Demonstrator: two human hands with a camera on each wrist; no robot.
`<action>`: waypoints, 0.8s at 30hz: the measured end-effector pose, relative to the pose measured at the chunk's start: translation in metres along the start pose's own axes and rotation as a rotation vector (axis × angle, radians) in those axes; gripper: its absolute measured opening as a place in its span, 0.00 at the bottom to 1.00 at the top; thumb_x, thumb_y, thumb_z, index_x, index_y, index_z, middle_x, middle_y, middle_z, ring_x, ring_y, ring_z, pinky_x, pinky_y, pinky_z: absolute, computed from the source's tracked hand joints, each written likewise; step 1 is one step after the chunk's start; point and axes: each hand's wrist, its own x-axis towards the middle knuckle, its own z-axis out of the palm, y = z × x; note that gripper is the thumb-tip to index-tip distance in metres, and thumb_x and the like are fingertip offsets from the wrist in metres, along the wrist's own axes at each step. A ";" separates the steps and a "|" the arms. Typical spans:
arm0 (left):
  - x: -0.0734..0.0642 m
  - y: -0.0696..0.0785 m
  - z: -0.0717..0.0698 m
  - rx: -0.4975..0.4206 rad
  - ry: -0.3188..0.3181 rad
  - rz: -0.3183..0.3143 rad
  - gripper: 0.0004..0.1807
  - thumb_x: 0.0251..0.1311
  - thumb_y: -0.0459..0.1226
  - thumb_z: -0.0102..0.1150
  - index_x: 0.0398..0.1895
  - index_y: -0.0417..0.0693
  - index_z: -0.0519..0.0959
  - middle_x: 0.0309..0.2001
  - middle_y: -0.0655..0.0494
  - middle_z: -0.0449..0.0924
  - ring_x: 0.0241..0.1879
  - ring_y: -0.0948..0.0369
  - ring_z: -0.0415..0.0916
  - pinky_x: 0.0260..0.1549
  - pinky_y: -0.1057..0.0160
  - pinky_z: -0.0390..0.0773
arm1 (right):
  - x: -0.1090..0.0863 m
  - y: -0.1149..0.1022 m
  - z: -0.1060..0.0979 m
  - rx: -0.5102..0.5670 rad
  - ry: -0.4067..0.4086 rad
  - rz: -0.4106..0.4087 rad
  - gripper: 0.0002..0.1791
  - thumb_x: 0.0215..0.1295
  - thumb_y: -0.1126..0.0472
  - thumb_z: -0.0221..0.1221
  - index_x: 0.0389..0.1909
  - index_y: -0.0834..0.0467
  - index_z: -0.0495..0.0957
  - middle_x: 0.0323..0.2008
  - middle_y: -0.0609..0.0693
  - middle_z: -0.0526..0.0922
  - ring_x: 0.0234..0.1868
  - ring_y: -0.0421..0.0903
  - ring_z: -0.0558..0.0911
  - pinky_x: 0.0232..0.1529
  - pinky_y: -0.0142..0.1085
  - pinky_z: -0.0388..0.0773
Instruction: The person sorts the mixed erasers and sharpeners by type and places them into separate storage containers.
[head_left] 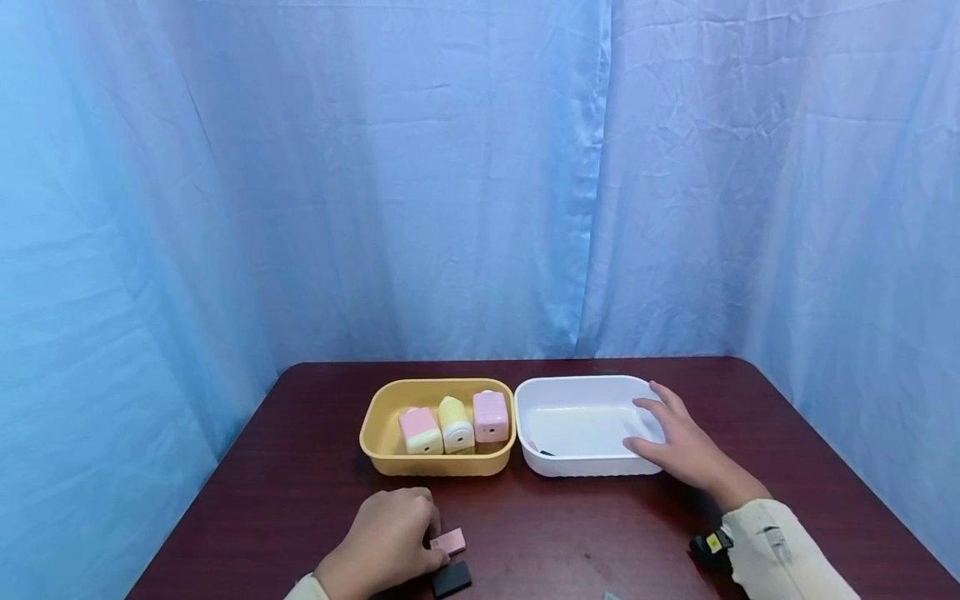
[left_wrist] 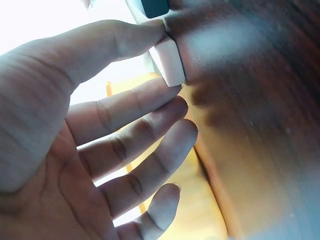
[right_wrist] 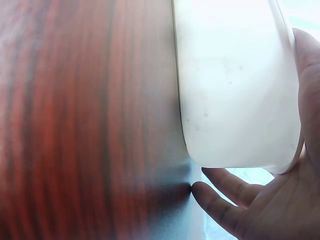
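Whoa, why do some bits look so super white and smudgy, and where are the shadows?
Left wrist view: strong glare behind the left hand, the pink block looking almost white, the yellow bin soft; right wrist view: the white bin washed out, dark smudges, shadow or reflection, on the table near the right hand; head view: gentler light.

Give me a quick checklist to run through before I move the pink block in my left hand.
1) Pink block pinched in left hand: ok.
2) Pink block lifted off the table: cannot tell.
3) Black block outside the pinch: ok, it lies beside the thumb.
4) Right hand clear of the white tray: not ok, it reaches over the right end.
5) Small dark item in the white tray identified: cannot tell, too small.
6) Three pencil sharpeners inside the yellow tray: ok.
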 end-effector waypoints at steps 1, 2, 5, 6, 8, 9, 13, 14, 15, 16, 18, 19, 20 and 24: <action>0.000 0.000 0.000 -0.002 -0.003 -0.001 0.14 0.37 0.51 0.80 0.14 0.63 0.80 0.22 0.73 0.68 0.20 0.71 0.63 0.18 0.65 0.63 | 0.000 0.001 0.000 -0.001 0.000 -0.002 0.45 0.65 0.39 0.67 0.74 0.61 0.66 0.81 0.65 0.44 0.76 0.70 0.56 0.65 0.73 0.62; 0.000 0.001 0.000 -0.002 -0.007 -0.004 0.14 0.37 0.50 0.79 0.14 0.63 0.80 0.22 0.73 0.68 0.19 0.71 0.63 0.18 0.65 0.63 | 0.000 0.001 0.000 -0.001 0.001 -0.003 0.45 0.65 0.39 0.67 0.74 0.61 0.66 0.81 0.65 0.44 0.76 0.70 0.56 0.65 0.73 0.62; 0.000 0.001 -0.001 0.005 -0.009 -0.010 0.14 0.38 0.49 0.79 0.13 0.63 0.79 0.21 0.73 0.67 0.19 0.71 0.62 0.17 0.65 0.62 | 0.000 0.003 0.000 -0.003 0.000 -0.001 0.45 0.65 0.39 0.67 0.74 0.61 0.66 0.81 0.65 0.43 0.76 0.70 0.56 0.65 0.73 0.62; 0.000 0.001 -0.001 0.009 -0.006 -0.010 0.14 0.38 0.49 0.79 0.13 0.63 0.79 0.21 0.73 0.67 0.19 0.71 0.62 0.17 0.65 0.62 | 0.000 0.004 0.000 -0.002 -0.001 0.003 0.45 0.65 0.39 0.67 0.74 0.61 0.65 0.81 0.64 0.43 0.76 0.70 0.55 0.65 0.73 0.62; 0.001 0.001 -0.002 0.013 -0.007 -0.014 0.14 0.39 0.50 0.78 0.14 0.63 0.79 0.21 0.73 0.67 0.19 0.71 0.62 0.17 0.65 0.62 | 0.000 0.004 0.000 0.002 -0.003 0.007 0.45 0.65 0.38 0.67 0.74 0.61 0.65 0.81 0.64 0.43 0.76 0.69 0.55 0.66 0.73 0.62; 0.001 0.002 -0.003 0.015 -0.007 -0.015 0.14 0.39 0.50 0.78 0.14 0.63 0.79 0.22 0.73 0.68 0.19 0.71 0.62 0.17 0.65 0.63 | 0.000 0.004 0.001 0.002 -0.002 0.008 0.45 0.65 0.38 0.67 0.74 0.60 0.65 0.81 0.64 0.43 0.76 0.69 0.56 0.66 0.72 0.62; 0.003 0.002 -0.005 0.018 -0.014 -0.012 0.13 0.41 0.50 0.78 0.15 0.63 0.81 0.22 0.73 0.68 0.19 0.71 0.63 0.18 0.66 0.64 | 0.000 0.004 0.002 0.003 -0.001 0.006 0.45 0.65 0.38 0.66 0.74 0.60 0.66 0.81 0.64 0.44 0.76 0.69 0.56 0.65 0.72 0.62; 0.004 0.002 -0.005 0.022 -0.010 -0.008 0.13 0.41 0.50 0.78 0.15 0.63 0.81 0.22 0.73 0.69 0.19 0.71 0.63 0.18 0.66 0.64 | 0.000 0.004 0.002 0.002 -0.002 0.007 0.45 0.65 0.38 0.66 0.74 0.60 0.66 0.81 0.64 0.44 0.76 0.69 0.56 0.65 0.73 0.62; 0.005 0.003 -0.006 0.028 -0.004 -0.003 0.13 0.41 0.50 0.78 0.15 0.63 0.81 0.22 0.73 0.69 0.19 0.71 0.64 0.18 0.66 0.64 | 0.000 0.004 0.002 0.002 -0.001 0.007 0.45 0.65 0.38 0.67 0.74 0.60 0.66 0.81 0.64 0.44 0.76 0.69 0.56 0.65 0.73 0.62; 0.006 0.003 -0.007 0.034 0.005 0.000 0.13 0.41 0.50 0.78 0.15 0.63 0.81 0.22 0.73 0.70 0.19 0.70 0.64 0.19 0.66 0.64 | 0.000 0.004 0.002 0.000 -0.002 0.006 0.45 0.65 0.38 0.67 0.74 0.60 0.66 0.81 0.64 0.44 0.76 0.69 0.56 0.65 0.73 0.62; 0.007 0.004 -0.009 0.043 0.023 0.004 0.12 0.41 0.50 0.78 0.15 0.63 0.82 0.22 0.72 0.71 0.19 0.70 0.65 0.18 0.65 0.64 | 0.000 0.005 0.002 -0.004 -0.002 0.006 0.45 0.65 0.38 0.67 0.74 0.60 0.66 0.81 0.64 0.44 0.76 0.69 0.56 0.65 0.73 0.62; 0.008 0.004 -0.011 0.049 0.032 0.004 0.13 0.41 0.50 0.79 0.16 0.63 0.82 0.22 0.71 0.71 0.19 0.69 0.65 0.18 0.65 0.64 | 0.000 0.005 0.002 -0.005 0.000 0.008 0.45 0.64 0.38 0.67 0.74 0.60 0.66 0.81 0.64 0.44 0.76 0.69 0.56 0.66 0.72 0.62; 0.009 0.005 -0.012 0.053 0.037 0.002 0.13 0.42 0.51 0.79 0.16 0.63 0.82 0.22 0.71 0.71 0.19 0.69 0.66 0.18 0.65 0.64 | 0.000 0.005 0.002 -0.005 0.002 0.004 0.45 0.64 0.39 0.67 0.74 0.60 0.66 0.81 0.64 0.44 0.76 0.69 0.56 0.66 0.73 0.62; 0.013 0.006 -0.018 0.056 0.038 -0.002 0.13 0.43 0.52 0.79 0.17 0.62 0.82 0.23 0.72 0.71 0.19 0.70 0.65 0.18 0.66 0.63 | 0.000 0.003 0.001 -0.006 0.008 -0.002 0.44 0.64 0.40 0.67 0.73 0.61 0.67 0.81 0.65 0.45 0.76 0.69 0.57 0.66 0.72 0.62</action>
